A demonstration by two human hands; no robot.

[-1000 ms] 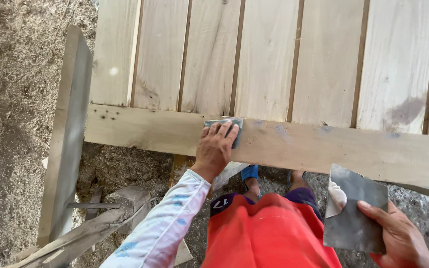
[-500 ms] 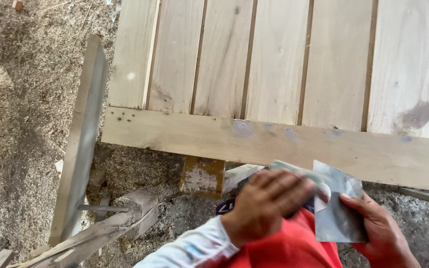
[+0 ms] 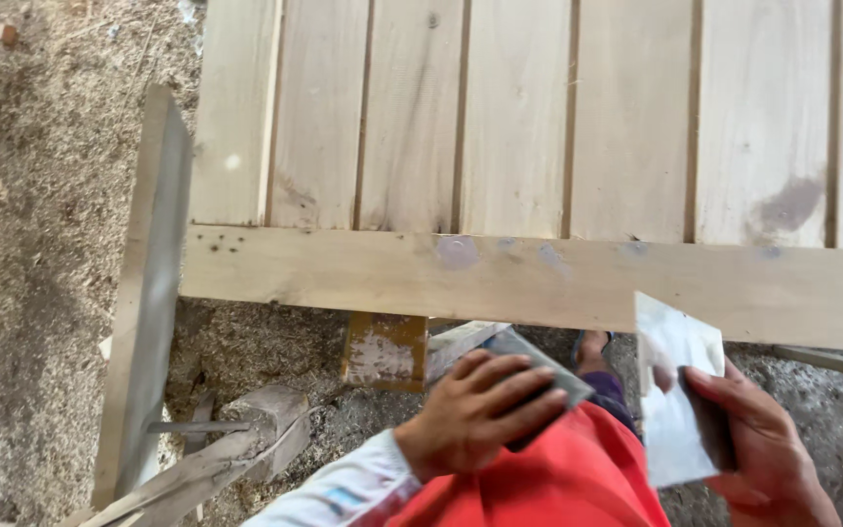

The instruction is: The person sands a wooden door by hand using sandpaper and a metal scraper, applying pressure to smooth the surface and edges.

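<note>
My left hand (image 3: 475,410) is pulled back over my red clothing and grips a small grey putty scraper (image 3: 539,363). My right hand (image 3: 758,444) holds a larger flat grey metal plate (image 3: 673,395) smeared with pale filler, tilted upright just below the panel's edge. In front of me lies a wooden panel of vertical boards (image 3: 514,117) with a horizontal rail (image 3: 421,278) along its near edge. Grey filler patches (image 3: 458,251) dot that rail, and a darker stain (image 3: 782,205) marks a board at the right. Neither hand touches the wood.
A grey plank (image 3: 143,293) stands along the panel's left side. Below the rail sit a paint-marked wooden block (image 3: 384,349) and scrap timber (image 3: 236,444) on ground covered in sawdust (image 3: 31,195). A sandalled foot (image 3: 592,346) shows under the rail.
My left hand left the rail, where it was pressing the scraper, and drew back to my lap. The right hand with the plate rose nearer the panel. The view shifted closer.
</note>
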